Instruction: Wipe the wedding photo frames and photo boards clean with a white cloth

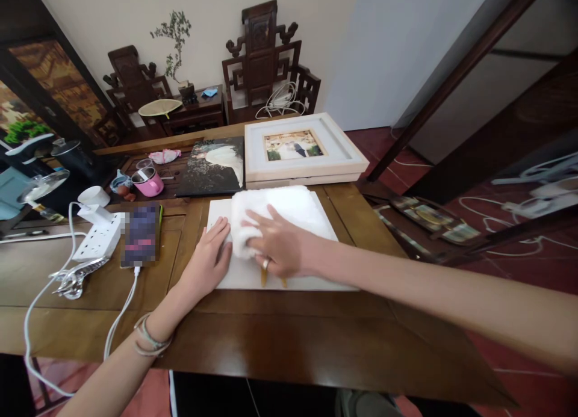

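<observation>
A white flat panel lies on the wooden table, with yellow marks showing at its near side. My left hand lies flat along the panel's left edge, fingers stretched out and holding nothing. Over the panel is a thick, fluffy white cloth, which hides most of the panel's surface. My right hand, with a ring on one finger, presses on the near part of the cloth and grips its edge. Its fingers are spread over the top, and the thumb side is partly hidden.
Beyond the cloth are a white framed picture and a dark canvas print. A phone on a charging cable, a power strip and a pink mug stand left. The table's near edge runs below my arms.
</observation>
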Demonstrator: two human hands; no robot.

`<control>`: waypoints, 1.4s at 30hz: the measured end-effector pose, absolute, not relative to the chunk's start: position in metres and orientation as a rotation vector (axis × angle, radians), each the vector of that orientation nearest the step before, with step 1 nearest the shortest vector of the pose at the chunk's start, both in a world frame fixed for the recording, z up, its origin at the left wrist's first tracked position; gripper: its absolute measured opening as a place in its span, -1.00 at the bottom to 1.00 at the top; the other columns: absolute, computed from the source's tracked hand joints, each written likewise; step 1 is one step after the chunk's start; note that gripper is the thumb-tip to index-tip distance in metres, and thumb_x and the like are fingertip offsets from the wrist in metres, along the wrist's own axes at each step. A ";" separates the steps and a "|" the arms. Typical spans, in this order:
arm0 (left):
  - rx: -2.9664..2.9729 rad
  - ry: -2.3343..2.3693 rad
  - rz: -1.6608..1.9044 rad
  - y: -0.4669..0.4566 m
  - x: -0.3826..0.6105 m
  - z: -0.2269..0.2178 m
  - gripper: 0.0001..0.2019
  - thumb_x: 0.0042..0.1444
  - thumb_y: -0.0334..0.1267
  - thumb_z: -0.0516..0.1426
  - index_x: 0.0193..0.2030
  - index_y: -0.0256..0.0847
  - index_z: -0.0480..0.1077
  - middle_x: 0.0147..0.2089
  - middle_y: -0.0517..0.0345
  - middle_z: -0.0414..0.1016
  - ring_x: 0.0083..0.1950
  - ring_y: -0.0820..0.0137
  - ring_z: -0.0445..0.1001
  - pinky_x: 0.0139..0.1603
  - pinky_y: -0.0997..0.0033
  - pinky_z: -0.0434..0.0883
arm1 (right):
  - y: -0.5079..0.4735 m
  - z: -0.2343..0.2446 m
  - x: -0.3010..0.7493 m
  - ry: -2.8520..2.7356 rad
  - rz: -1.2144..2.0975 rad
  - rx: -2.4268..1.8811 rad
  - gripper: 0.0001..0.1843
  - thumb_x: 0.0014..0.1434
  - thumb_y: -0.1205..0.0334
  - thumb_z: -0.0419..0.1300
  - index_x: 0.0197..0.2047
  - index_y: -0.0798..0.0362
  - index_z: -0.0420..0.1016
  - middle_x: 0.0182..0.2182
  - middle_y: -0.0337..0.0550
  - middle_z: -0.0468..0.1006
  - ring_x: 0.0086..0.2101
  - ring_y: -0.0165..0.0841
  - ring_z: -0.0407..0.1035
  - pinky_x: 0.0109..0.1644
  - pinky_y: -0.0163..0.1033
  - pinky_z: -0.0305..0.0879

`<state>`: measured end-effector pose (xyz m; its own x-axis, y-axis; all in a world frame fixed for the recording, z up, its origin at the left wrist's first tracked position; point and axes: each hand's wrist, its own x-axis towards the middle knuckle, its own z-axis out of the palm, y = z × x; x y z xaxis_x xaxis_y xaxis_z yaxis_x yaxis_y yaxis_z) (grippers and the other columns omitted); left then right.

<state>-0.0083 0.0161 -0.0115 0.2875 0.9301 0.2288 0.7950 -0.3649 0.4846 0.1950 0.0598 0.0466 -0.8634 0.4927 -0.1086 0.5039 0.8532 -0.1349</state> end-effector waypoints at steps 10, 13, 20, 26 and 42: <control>2.295 1.551 0.702 0.016 -0.010 -0.011 -0.52 0.25 -0.38 -0.08 0.31 -0.30 0.24 0.39 -0.23 0.20 0.45 0.12 0.09 0.42 -0.17 0.04 | -0.012 0.058 0.219 3.067 -0.547 0.533 -0.71 0.15 0.21 0.10 -0.17 0.14 0.58 0.15 0.32 0.41 0.25 0.19 0.10 0.22 0.46 0.00; 2.282 1.570 0.718 0.016 -0.009 -0.012 -0.54 0.28 -0.33 -0.07 0.29 -0.31 0.26 0.39 -0.22 0.20 0.44 0.12 0.11 0.41 -0.16 0.06 | 0.015 0.055 0.215 3.016 -0.496 0.655 -0.69 0.19 0.25 0.04 -0.11 0.13 0.54 0.07 0.25 0.50 0.28 0.07 0.08 0.24 0.39 0.02; 2.023 1.608 0.980 0.016 -0.005 0.000 -0.56 0.34 -0.15 -0.07 0.22 -0.29 0.37 0.29 -0.10 0.37 0.33 0.17 0.32 0.38 0.06 0.20 | 0.068 0.043 0.177 2.973 -0.131 1.061 -0.59 0.27 0.30 -0.01 0.10 0.27 0.43 0.25 0.40 0.25 0.29 0.20 -0.01 0.19 0.45 0.01; 1.697 1.581 1.284 0.013 -0.003 0.007 -0.49 0.37 -0.05 -0.13 0.26 -0.32 0.32 0.34 -0.04 0.31 0.37 0.24 0.26 0.40 0.14 0.15 | 0.029 0.039 0.163 3.122 -0.050 0.646 -0.63 0.23 0.22 0.09 0.03 0.17 0.53 0.28 0.40 0.19 0.29 0.27 -0.03 0.23 0.47 -0.12; 2.174 1.621 0.799 0.014 -0.002 -0.008 -0.56 0.29 -0.26 -0.06 0.25 -0.32 0.34 0.34 -0.16 0.29 0.41 0.14 0.19 0.43 -0.10 0.04 | 0.068 0.054 0.213 3.025 -0.608 0.939 -0.81 0.17 0.30 0.00 -0.34 0.06 0.43 -0.35 0.01 0.56 -0.25 -0.10 0.42 -0.07 0.04 0.26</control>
